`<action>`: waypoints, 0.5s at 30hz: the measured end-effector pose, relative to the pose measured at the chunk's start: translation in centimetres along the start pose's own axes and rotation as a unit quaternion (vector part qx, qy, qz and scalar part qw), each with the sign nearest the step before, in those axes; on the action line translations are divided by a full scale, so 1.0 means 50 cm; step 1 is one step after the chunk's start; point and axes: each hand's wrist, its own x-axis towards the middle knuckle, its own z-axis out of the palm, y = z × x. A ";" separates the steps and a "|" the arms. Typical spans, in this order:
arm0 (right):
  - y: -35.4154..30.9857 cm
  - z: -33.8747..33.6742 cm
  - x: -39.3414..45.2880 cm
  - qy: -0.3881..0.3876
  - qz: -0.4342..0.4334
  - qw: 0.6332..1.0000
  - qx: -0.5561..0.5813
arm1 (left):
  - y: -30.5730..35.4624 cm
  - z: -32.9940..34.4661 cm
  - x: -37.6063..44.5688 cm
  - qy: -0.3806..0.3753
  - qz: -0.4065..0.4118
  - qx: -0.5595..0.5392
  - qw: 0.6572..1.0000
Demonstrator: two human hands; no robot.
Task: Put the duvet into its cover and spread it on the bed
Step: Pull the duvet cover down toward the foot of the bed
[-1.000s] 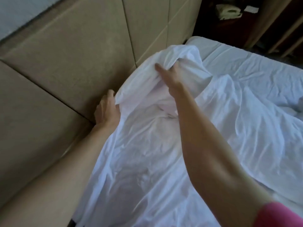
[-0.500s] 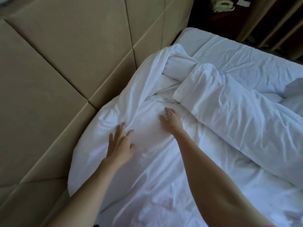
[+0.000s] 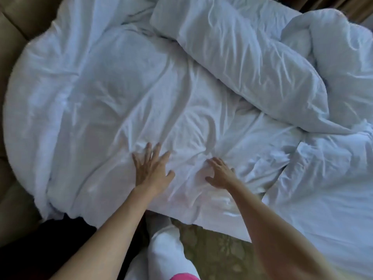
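Note:
The white duvet cover (image 3: 105,93) lies wrinkled across the left part of the bed, with a soft bulk showing through it. My left hand (image 3: 151,168) presses flat on the cover, fingers spread. My right hand (image 3: 220,172) rests on the cover beside it, fingers bent into the fabric where creases gather. A thick folded roll of white duvet (image 3: 252,63) lies across the upper right of the bed. More bunched white bedding (image 3: 343,47) sits at the far right.
A tan padded headboard (image 3: 12,27) runs along the left side. Patterned carpet (image 3: 218,255) and my white trouser leg (image 3: 167,251) show below the bed's near edge. White bedding (image 3: 323,199) covers the right side.
Both hands have slid down the cover toward the bed's near edge, and my view has swung down over the bed. The lifted corner of one second ago now lies flat.

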 end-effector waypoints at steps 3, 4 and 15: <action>0.078 0.081 -0.042 -0.044 -0.023 0.999 -0.014 | 0.056 0.089 -0.035 -0.061 0.048 0.041 0.996; 0.096 0.100 -0.052 -0.048 -0.027 0.998 -0.020 | 0.077 0.115 -0.042 -0.089 0.059 0.041 0.993; 0.219 0.226 -0.017 0.044 0.007 0.972 -0.231 | 0.185 0.354 -0.015 -0.159 0.081 0.163 0.970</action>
